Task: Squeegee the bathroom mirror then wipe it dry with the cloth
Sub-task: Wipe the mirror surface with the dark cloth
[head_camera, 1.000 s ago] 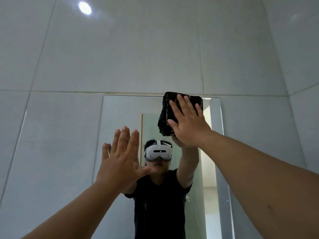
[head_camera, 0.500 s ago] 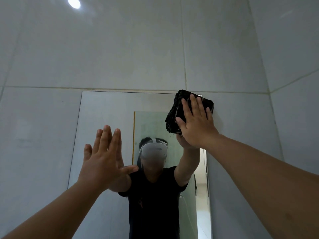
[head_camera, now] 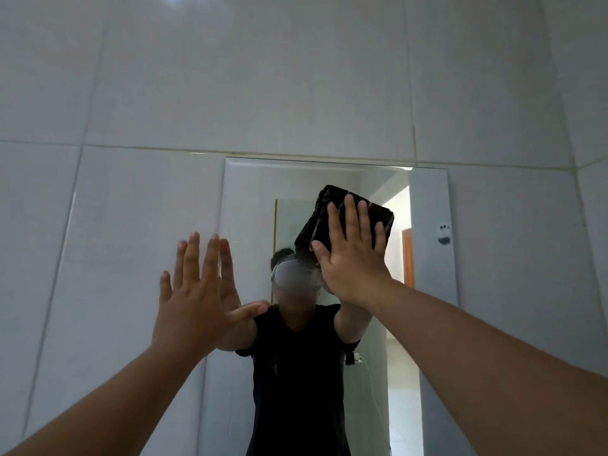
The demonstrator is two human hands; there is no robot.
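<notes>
A frameless mirror (head_camera: 250, 205) hangs on the white tiled wall. My right hand (head_camera: 353, 258) presses a folded black cloth (head_camera: 381, 215) flat against the upper middle of the glass, fingers spread over it. My left hand (head_camera: 197, 291) is flat and open against the mirror's left edge, fingers up, holding nothing. The mirror reflects a person in a black shirt wearing a headset. No squeegee is in view.
Large white wall tiles (head_camera: 296, 77) surround the mirror. A small dark smudge (head_camera: 444, 233) sits near the mirror's right edge. A side wall meets the tiled wall at the far right. The reflection shows a bright doorway (head_camera: 399, 245).
My right hand has slid the cloth down from the mirror's top right corner toward the middle. The view has shifted left, so the mirror sits further right. My left hand stays flat.
</notes>
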